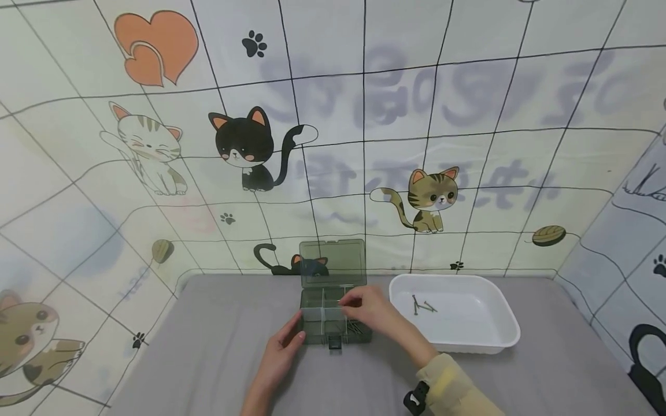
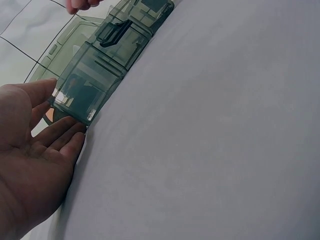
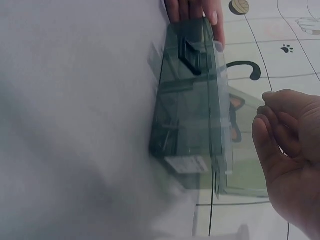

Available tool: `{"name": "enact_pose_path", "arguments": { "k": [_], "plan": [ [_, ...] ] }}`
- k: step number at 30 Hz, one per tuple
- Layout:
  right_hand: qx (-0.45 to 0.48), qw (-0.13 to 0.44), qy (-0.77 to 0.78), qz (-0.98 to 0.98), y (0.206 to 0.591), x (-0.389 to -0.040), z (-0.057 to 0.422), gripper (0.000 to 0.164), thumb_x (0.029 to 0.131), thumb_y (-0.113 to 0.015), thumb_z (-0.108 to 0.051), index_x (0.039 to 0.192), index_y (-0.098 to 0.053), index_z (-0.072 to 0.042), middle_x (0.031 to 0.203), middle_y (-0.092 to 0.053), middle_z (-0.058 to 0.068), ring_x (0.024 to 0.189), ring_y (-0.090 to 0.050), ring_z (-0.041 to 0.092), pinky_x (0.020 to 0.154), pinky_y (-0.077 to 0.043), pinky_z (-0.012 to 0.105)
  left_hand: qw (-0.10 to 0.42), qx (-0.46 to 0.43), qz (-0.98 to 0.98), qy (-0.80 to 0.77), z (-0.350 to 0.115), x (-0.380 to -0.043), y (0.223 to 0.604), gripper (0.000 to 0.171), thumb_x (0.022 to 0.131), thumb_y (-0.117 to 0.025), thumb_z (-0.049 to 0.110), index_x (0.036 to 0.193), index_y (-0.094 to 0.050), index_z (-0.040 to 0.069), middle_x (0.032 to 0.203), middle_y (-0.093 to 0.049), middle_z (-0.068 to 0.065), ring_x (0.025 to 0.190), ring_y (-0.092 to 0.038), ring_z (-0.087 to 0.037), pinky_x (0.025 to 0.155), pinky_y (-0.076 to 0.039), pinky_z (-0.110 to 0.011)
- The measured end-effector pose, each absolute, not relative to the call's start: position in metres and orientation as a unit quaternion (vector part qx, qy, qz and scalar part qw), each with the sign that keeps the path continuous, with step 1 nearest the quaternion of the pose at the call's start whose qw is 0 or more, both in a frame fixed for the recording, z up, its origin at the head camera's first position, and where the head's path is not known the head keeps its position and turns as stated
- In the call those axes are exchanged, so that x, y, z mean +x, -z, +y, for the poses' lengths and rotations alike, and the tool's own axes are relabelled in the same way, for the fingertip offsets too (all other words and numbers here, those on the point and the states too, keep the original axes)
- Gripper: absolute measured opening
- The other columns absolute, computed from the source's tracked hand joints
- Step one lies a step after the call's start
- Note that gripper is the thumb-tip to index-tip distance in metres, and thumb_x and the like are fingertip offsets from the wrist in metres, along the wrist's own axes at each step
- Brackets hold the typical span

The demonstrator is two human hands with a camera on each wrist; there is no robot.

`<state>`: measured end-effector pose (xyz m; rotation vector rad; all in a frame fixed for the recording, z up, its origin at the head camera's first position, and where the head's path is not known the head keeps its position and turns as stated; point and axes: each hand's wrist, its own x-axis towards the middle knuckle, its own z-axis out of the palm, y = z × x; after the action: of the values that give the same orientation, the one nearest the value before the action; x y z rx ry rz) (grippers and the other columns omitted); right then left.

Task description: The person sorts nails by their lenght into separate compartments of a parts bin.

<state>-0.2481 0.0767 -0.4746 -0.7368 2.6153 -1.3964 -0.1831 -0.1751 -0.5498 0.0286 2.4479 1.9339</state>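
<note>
A translucent green compartment box [image 1: 312, 332] stands with its lid [image 1: 333, 263] raised at the back. My left hand [image 1: 279, 353] rests against the box's left end; in the left wrist view its fingers [image 2: 55, 132] lie fairly straight along that end. Over the right part of the box is my right hand [image 1: 372, 311], thumb and fingertips brought together in a pinch. A small thin piece like a screw shows at those fingertips, mostly hidden by them. Several screws [image 1: 355, 327] lie in the front right compartment. The right wrist view shows the right hand [image 3: 292, 135] beside the open top.
A white tray [image 1: 468, 332] sits right of the box, with a few screws [image 1: 428, 307] inside. Grey cloth [image 1: 208, 341] covers the table. Behind rises a cat-printed cloth wall [image 1: 333, 173]. A black curved object [image 1: 647, 358] stands at the right edge.
</note>
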Motion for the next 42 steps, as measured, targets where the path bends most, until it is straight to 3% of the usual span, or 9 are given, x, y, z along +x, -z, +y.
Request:
{"name": "enact_pose_path", "arguments": {
  "k": [2,4,10,29,42],
  "plan": [
    [-0.239,0.040,0.452,0.858,0.473,-0.248,0.081,0.009,0.091,-0.075,-0.007,0.098,-0.079,-0.008,0.094,-0.074,-0.002,0.084,-0.066,0.014,0.073,-0.055,0.027,0.010,0.009,0.784,-0.620,-0.176,-0.183,0.549,0.050,0.105,-0.061,0.014,0.152,-0.049,0.005,0.157,-0.045,-0.015,0.148,-0.034,-0.032,0.113,-0.036,-0.026],
    [-0.240,0.034,0.448,0.860,0.473,-0.248,0.083,0.008,0.091,-0.075,-0.007,0.098,-0.080,-0.008,0.093,-0.074,-0.002,0.085,-0.067,0.014,0.074,-0.056,0.027,0.012,0.008,0.785,-0.619,-0.176,-0.183,0.548,0.050,0.105,-0.061,0.014,0.153,-0.048,0.005,0.157,-0.044,-0.014,0.149,-0.034,-0.032,0.116,-0.036,-0.035],
    [-0.241,0.016,0.440,0.865,0.474,-0.247,0.093,0.009,0.091,-0.076,-0.007,0.099,-0.080,-0.006,0.093,-0.074,-0.003,0.085,-0.067,0.013,0.074,-0.057,0.028,0.017,0.009,0.784,-0.621,-0.175,-0.182,0.547,0.051,0.105,-0.061,0.016,0.153,-0.048,0.006,0.158,-0.043,-0.015,0.149,-0.033,-0.034,0.117,-0.033,-0.048],
    [-0.129,-0.058,0.444,0.885,0.479,-0.254,0.175,0.013,0.088,-0.078,-0.003,0.101,-0.078,-0.003,0.097,-0.075,0.005,0.087,-0.070,0.021,0.075,-0.059,0.030,0.019,0.009,0.783,-0.622,-0.174,-0.183,0.548,0.051,0.106,-0.059,0.015,0.154,-0.046,0.004,0.158,-0.042,-0.017,0.148,-0.034,-0.035,0.117,-0.034,-0.049],
    [-0.091,-0.062,0.413,0.904,0.488,-0.251,0.218,0.017,0.087,-0.076,0.000,0.104,-0.076,0.003,0.095,-0.075,0.007,0.086,-0.070,0.022,0.075,-0.057,0.030,0.025,0.004,0.782,-0.623,-0.173,-0.183,0.548,0.052,0.105,-0.060,0.016,0.154,-0.046,0.005,0.159,-0.041,-0.016,0.149,-0.033,-0.035,0.116,-0.035,-0.049]
  ]
}}
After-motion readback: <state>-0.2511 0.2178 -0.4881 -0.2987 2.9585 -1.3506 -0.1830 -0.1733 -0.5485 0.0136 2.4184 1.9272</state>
